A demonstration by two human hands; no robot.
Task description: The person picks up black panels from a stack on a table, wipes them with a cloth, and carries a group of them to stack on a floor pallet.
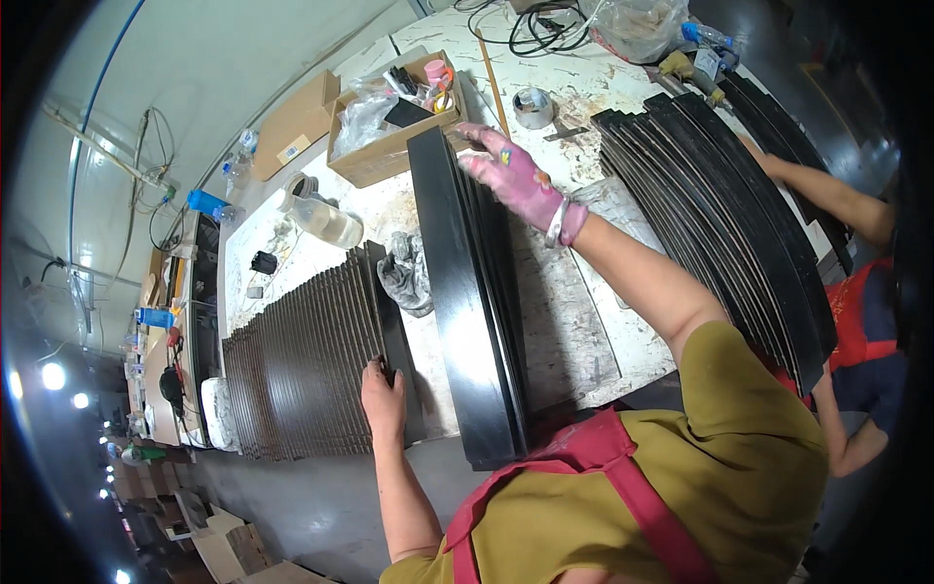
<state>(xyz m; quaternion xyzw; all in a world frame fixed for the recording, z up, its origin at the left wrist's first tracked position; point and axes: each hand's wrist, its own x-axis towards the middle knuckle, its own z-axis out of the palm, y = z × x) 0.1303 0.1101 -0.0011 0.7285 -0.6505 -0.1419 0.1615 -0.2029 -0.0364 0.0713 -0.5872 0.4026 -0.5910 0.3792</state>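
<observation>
Overhead view of a workbench (574,321) with a worn white top. The left hand (382,389), bare, grips the near end of the outermost black strip (394,331) in a row of dark strips standing on edge (302,365), fingers curled over its top edge. The right hand (516,177), in a pink glove, rests with fingers bent on the far end of a stack of long black boards (467,292) lying lengthwise down the middle of the bench; whether it clasps a board cannot be told. A grey rag (407,273) lies between the two groups. A cardboard box (389,122) stands at the far end, a roll of tape (532,107) beside it. A fanned pile of black panels (720,214) lies to the right, where another person's arm (827,195) reaches.
</observation>
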